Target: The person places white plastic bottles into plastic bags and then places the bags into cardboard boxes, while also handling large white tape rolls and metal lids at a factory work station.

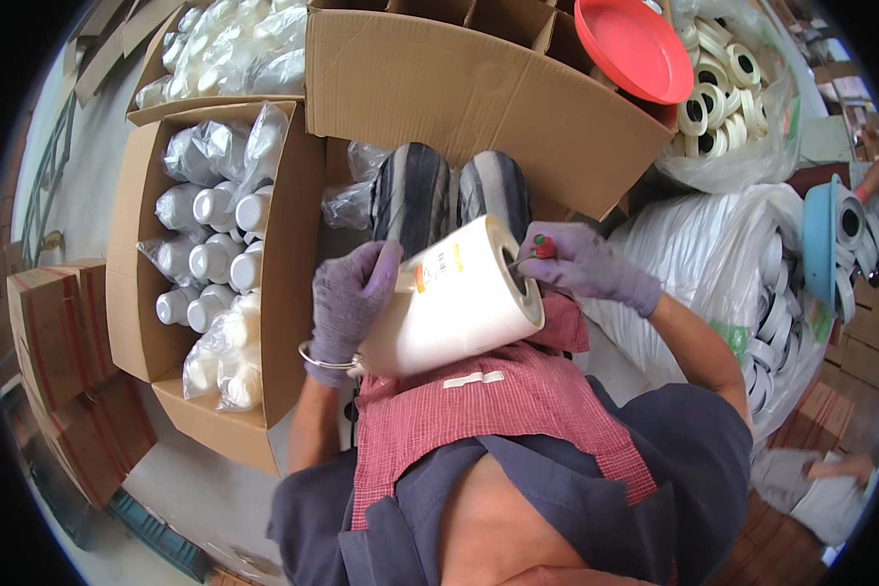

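A white cylindrical vessel (447, 311), tilted on its side, lies across my lap on a red checked apron (476, 410). It bears a printed label, and its round end at the right has a dark opening. My left hand (355, 297), in a purple-grey glove, grips the vessel's left side; part of that hand is hidden behind it. In my right hand (582, 264), gloved the same way, is a tool with a red and green handle (544, 247), likely a screwdriver. Its thin metal shaft reaches into the opening at the vessel's end.
At the left, an open carton (135, 249) holds bagged white and grey bottle-shaped parts. Ahead stands a divided cardboard box (476, 95) with a red plastic basin (637, 51) on its corner. Plastic sacks of white rings (710, 95) and a blue basin (819, 242) are to the right.
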